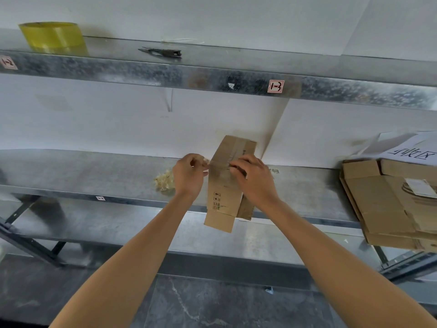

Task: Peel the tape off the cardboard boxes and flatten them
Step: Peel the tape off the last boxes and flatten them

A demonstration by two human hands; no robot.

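Observation:
A small brown cardboard box [223, 185] lies on the middle metal shelf [94, 171], its near end hanging past the shelf's front edge. A strip of clear tape [218, 165] stretches from the box's left side. My left hand [189, 176] pinches that tape just left of the box. My right hand [254, 178] presses down on the box's right side, fingers on the taped seam. A crumpled wad of peeled tape [163, 181] lies on the shelf to the left of my left hand.
A stack of flattened cardboard [390, 204] with a paper sign on top lies at the shelf's right end. On the upper shelf [212, 79] stand a yellow tape roll [53, 37] and a dark pair of scissors [163, 52]. A white wall backs the shelves.

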